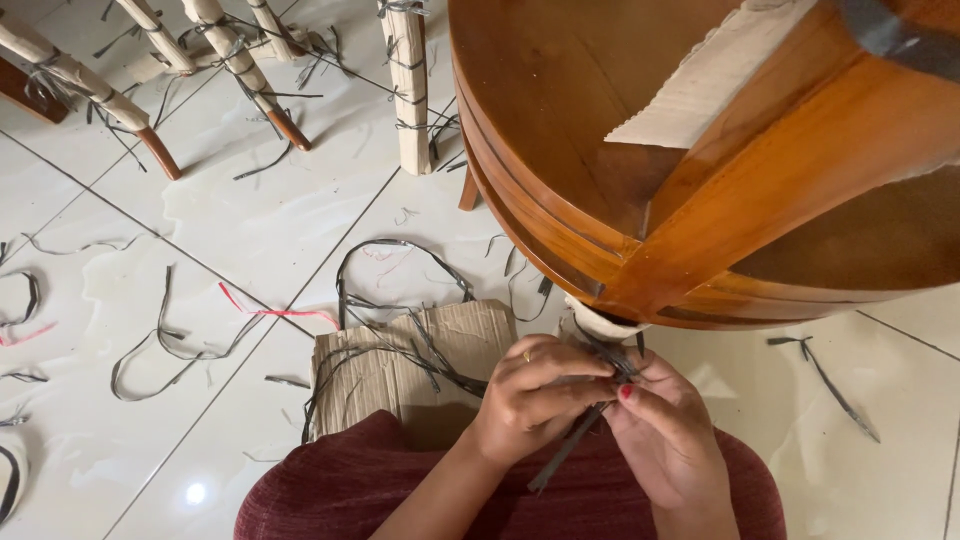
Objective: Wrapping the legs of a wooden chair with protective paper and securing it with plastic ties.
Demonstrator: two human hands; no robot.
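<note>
Hands (pixel 600 400) pinch dark strap (pixel 565 450) just under table rim (pixel 520 210).

Furniture workshop: wrapped chair legs (pixel 232 55), strap offcuts (pixel 170 345) littering tiled floor (pixel 280 215).

Left hand (pixel 535 395): curled, fingers pinched shut on dark strap (pixel 570 445), ring seen on one finger | Right hand (pixel 665 425): just beside the strap's other side, thumb pressed onto it, fingers folded | Forearms: both angled inward, hands met at the strap.
</note>
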